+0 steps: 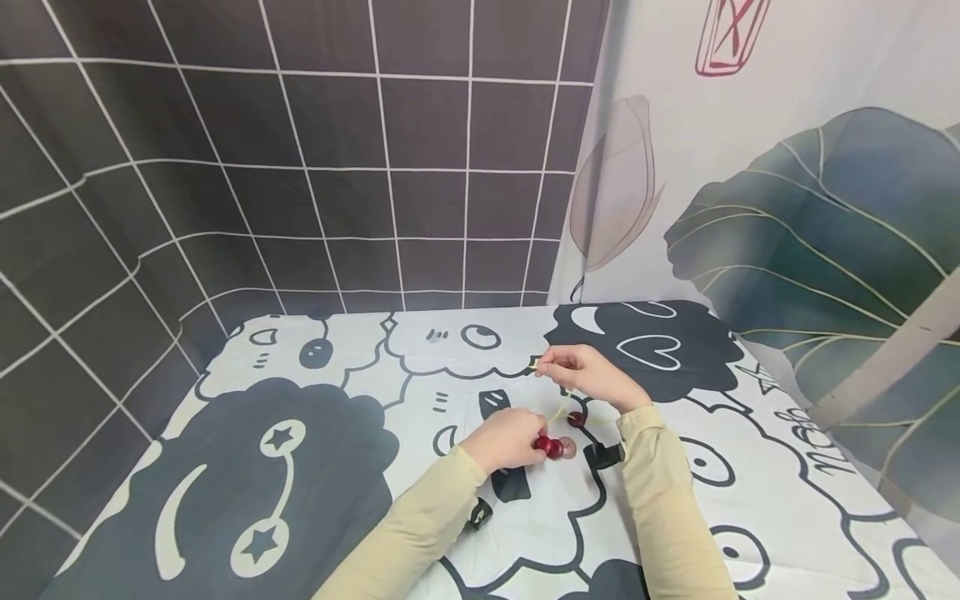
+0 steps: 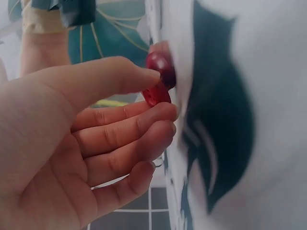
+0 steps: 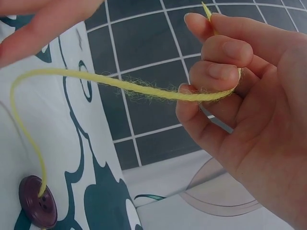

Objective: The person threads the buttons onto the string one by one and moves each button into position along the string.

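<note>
My left hand [image 1: 508,437] is low over the patterned cloth, pinching a red button [image 2: 157,95] between thumb and forefinger. Right beside it in the left wrist view is a glossy dark red button [image 2: 161,66], with a pinkish one [image 1: 567,447] at its far side. Higher up, my right hand [image 1: 592,375] pinches the end of a yellow yarn [image 3: 139,89] between thumb and forefinger, its other fingers curled against the strand. The yarn loops down into a hole of a dark maroon button [image 3: 29,199], which is on the cloth between the hands.
A white cloth [image 1: 525,533] with dark cartoon drawings covers the table. Behind it hangs a dark grey curtain [image 1: 315,200] with a white grid. A pale curtain [image 1: 675,142] with leaf prints is at the right. Black devices [image 1: 602,456] sit at the wrists.
</note>
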`<state>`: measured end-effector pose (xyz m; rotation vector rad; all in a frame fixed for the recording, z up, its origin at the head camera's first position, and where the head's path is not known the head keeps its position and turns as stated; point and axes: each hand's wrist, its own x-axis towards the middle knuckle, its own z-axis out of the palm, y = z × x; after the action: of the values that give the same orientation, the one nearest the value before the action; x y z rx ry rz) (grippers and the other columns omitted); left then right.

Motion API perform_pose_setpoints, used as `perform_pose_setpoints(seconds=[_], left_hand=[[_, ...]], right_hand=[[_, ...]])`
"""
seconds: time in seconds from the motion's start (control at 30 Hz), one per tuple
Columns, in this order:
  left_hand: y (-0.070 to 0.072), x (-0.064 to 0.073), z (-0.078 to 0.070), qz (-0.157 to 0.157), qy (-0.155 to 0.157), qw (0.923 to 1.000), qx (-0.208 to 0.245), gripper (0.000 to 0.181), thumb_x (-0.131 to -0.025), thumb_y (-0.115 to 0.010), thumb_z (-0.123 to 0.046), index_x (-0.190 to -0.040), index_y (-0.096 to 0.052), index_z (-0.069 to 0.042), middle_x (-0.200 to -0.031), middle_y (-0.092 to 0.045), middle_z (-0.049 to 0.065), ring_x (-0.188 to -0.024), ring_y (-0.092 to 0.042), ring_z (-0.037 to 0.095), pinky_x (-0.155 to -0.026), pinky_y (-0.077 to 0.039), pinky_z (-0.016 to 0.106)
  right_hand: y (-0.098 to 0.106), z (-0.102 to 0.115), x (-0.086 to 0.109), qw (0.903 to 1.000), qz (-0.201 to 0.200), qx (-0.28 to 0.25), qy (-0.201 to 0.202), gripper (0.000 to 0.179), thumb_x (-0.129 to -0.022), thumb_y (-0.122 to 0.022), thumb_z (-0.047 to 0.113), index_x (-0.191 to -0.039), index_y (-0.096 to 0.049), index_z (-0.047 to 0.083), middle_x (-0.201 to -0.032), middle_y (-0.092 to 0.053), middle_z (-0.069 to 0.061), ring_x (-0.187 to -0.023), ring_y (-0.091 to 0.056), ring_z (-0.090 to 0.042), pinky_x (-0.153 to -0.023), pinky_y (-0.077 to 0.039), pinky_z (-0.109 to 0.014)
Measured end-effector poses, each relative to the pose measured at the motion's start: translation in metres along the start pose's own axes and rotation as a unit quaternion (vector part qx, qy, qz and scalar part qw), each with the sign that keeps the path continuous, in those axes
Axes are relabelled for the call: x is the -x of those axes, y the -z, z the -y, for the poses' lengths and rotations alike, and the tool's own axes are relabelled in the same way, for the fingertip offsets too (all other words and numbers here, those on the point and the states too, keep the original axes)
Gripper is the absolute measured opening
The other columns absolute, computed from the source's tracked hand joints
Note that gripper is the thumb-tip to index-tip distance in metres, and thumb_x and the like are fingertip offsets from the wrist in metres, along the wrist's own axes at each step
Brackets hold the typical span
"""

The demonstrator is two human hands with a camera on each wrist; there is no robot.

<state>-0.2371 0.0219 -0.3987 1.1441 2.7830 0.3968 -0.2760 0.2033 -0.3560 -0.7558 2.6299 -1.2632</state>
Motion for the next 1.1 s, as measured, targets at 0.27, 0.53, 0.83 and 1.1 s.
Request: perform_pose_setpoints(seconds=[0.27, 0.53, 0.83, 1.1], left_hand=[[0.016, 0.005, 0.017, -0.026, 0.009, 0.9949, 0.097, 0.012, -0.074, -0.072, -0.018, -0.079, -0.063, -0.013, -0.059, -0.053, -0.012, -0.054, -0.045, 0.001, -0.054, -0.036, 0.015], [0.032, 0.010, 0.026, -0.052, 0.010, 0.9911, 0.122, 0.015, -0.072, -0.073, -0.017, -0.083, -0.064, -0.014, -0.063, -0.058, -0.011, -0.055, -0.049, -0.001, -0.056, -0.040, 0.014], [0.049, 0.015, 0.036, -0.077, 0.037, 0.9848, 0.151, 0.018, -0.074, -0.073, -0.017, -0.089, -0.065, -0.012, -0.075, -0.069, -0.005, -0.066, -0.061, -0.002, -0.067, -0.047, 0.015], [0.055, 0.020, 0.046, -0.092, 0.016, 0.9803, 0.174, 0.021, -0.076, -0.071, -0.014, -0.095, -0.068, -0.008, -0.083, -0.074, 0.003, -0.071, -0.065, 0.003, -0.070, -0.049, 0.015]], right_hand=[[-0.004, -0.005, -0.004, 1.0000, 0.005, -0.003, -0.006, 0.017, -0.096, -0.057, 0.014, -0.099, -0.067, 0.002, -0.065, -0.050, 0.002, -0.060, -0.047, -0.005, -0.059, -0.042, -0.021], [-0.005, -0.008, -0.003, 0.9999, 0.010, -0.003, -0.006, 0.016, -0.095, -0.058, 0.014, -0.100, -0.068, 0.003, -0.065, -0.049, 0.004, -0.058, -0.046, -0.006, -0.058, -0.041, -0.021], [-0.002, -0.010, -0.002, 0.9997, 0.012, -0.005, -0.022, 0.017, -0.095, -0.058, 0.016, -0.100, -0.067, 0.002, -0.067, -0.050, -0.001, -0.058, -0.046, -0.007, -0.058, -0.041, -0.022], [-0.011, -0.009, -0.006, 0.9996, 0.027, 0.006, -0.004, 0.015, -0.095, -0.056, 0.015, -0.098, -0.068, 0.006, -0.064, -0.045, 0.004, -0.059, -0.044, -0.007, -0.057, -0.040, -0.022]])
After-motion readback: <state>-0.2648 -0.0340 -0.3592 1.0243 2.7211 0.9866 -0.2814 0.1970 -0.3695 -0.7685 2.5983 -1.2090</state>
